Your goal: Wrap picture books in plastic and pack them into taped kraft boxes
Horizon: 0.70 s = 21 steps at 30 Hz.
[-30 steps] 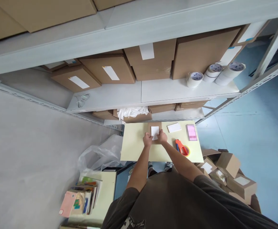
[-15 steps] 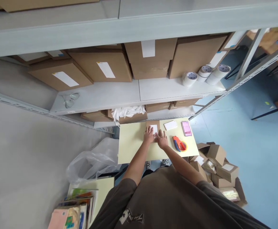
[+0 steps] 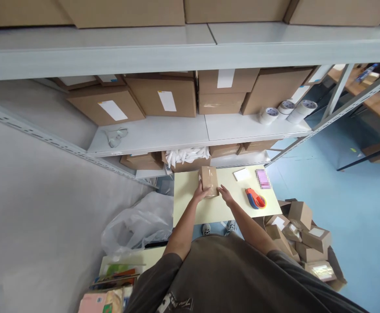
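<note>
A small brown cardboard box (image 3: 209, 176) stands at the far middle of a pale yellow table, with clear tape across the side facing me. My left hand (image 3: 202, 191) is closed round its left side, thumb over the near face. At the box's lower right edge, my right hand (image 3: 225, 194) touches it with the fingertips; part of this contact is too small to make out. Right of the hands lie an orange and blue tape dispenser (image 3: 256, 199), a white flat stack of labels or cards (image 3: 241, 174) and a pink-purple blurred item (image 3: 263, 179).
A grey shelf rack (image 3: 163, 145) rises behind the table (image 3: 185, 204), bearing cartons (image 3: 176, 98) and tape rolls (image 3: 268, 115). Small boxes fill a carton (image 3: 338, 267) on the floor at right. A clear plastic bag (image 3: 134, 221) and a stack of books (image 3: 94, 302) are at left.
The box has been turned over: its white label faced up under both hands, and now a taped side shows. My left hand has moved to its left side, my right to its right edge.
</note>
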### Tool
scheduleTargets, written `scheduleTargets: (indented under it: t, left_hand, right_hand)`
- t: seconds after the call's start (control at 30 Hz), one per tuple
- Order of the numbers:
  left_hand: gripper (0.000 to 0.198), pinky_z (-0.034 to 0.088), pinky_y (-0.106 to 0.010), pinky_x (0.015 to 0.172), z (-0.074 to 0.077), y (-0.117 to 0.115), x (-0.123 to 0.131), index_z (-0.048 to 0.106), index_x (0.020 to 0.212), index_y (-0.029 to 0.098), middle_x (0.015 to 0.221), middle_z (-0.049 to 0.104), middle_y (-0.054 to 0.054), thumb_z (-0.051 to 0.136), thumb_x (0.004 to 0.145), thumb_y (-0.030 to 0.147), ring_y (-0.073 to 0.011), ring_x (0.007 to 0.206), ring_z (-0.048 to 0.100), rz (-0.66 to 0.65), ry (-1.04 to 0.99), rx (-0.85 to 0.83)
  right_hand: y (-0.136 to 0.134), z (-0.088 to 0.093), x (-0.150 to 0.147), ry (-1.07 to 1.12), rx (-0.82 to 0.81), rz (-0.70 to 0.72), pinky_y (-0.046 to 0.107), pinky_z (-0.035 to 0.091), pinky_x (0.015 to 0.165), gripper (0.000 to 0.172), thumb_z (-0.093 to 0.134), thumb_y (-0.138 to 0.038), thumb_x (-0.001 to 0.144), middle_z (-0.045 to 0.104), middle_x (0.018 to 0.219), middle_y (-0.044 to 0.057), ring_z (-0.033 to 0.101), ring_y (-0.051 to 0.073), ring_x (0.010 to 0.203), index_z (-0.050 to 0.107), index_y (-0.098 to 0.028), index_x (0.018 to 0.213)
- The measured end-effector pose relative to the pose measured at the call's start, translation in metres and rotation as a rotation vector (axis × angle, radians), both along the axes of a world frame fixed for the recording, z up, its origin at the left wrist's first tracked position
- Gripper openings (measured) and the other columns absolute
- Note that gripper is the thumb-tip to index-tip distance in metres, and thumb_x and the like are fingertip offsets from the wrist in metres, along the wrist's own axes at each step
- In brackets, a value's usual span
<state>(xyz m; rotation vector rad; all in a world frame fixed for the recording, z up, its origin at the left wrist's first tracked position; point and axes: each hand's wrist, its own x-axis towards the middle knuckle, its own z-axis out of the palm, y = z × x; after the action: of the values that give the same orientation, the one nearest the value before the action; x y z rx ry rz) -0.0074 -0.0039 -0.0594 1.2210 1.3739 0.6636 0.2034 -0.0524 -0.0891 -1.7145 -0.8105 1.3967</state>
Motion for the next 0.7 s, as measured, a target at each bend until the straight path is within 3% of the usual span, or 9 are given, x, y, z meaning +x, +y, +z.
scheduleTargets:
  t: [0.07,0.2,0.3,0.4,0.57,0.7]
  left_hand:
    - [0.108,0.048,-0.051,0.117,0.0,-0.009,0.0,0.036,0.166,0.022,0.15,0.064,-0.018,0.089,0.076,0.05,-0.0353,0.135,0.064,0.037,-0.08,-0.014]
    - [0.111,0.046,-0.053,0.119,0.01,-0.007,0.004,0.038,0.166,0.022,0.152,0.063,-0.017,0.092,0.072,0.039,-0.0364,0.137,0.062,0.079,-0.169,0.02]
    - [0.114,0.046,-0.053,0.12,0.026,0.001,0.012,0.033,0.169,0.024,0.156,0.059,-0.016,0.092,0.073,0.04,-0.0359,0.139,0.061,-0.003,-0.222,0.026]
    - [0.117,0.045,-0.05,0.122,0.049,0.009,0.035,0.026,0.172,0.026,0.162,0.054,-0.014,0.091,0.075,0.045,-0.034,0.144,0.057,-0.102,-0.269,0.044]
    - [0.116,0.045,-0.043,0.123,0.086,0.012,0.118,0.019,0.174,0.025,0.166,0.049,-0.012,0.086,0.082,0.05,-0.0322,0.148,0.053,-0.368,-0.244,0.116]
    - [0.111,0.048,-0.041,0.121,0.105,-0.009,0.215,0.014,0.175,0.026,0.167,0.047,-0.011,0.079,0.089,0.05,-0.031,0.147,0.054,-0.6,-0.196,0.175]
  right_hand:
    - [0.001,0.003,-0.017,0.098,0.087,0.063,0.051,0.05,0.112,0.085,0.072,-0.079,0.074,0.075,0.132,0.016,0.067,0.036,0.126,0.071,-0.019,0.135]
    - [0.0,0.017,-0.028,0.139,0.184,0.036,0.049,0.056,0.102,0.08,0.07,-0.078,0.077,0.079,0.117,0.012,0.07,0.032,0.114,0.071,-0.018,0.131]
    - [-0.005,0.039,-0.019,0.143,0.232,-0.029,0.05,0.058,0.101,0.076,0.071,-0.074,0.08,0.079,0.111,0.009,0.07,0.032,0.113,0.071,-0.02,0.133]
    - [-0.014,0.067,0.004,0.122,0.303,-0.12,0.051,0.055,0.106,0.065,0.073,-0.065,0.085,0.08,0.115,0.006,0.07,0.031,0.113,0.072,-0.024,0.135]
    - [-0.045,0.105,0.078,0.108,0.43,-0.259,0.048,0.053,0.11,0.055,0.073,-0.055,0.089,0.079,0.122,0.004,0.069,0.03,0.117,0.074,-0.026,0.135]
    - [-0.09,0.11,0.153,0.094,0.497,-0.492,0.047,0.053,0.111,0.061,0.074,-0.058,0.086,0.077,0.13,0.004,0.07,0.031,0.121,0.072,-0.026,0.137]
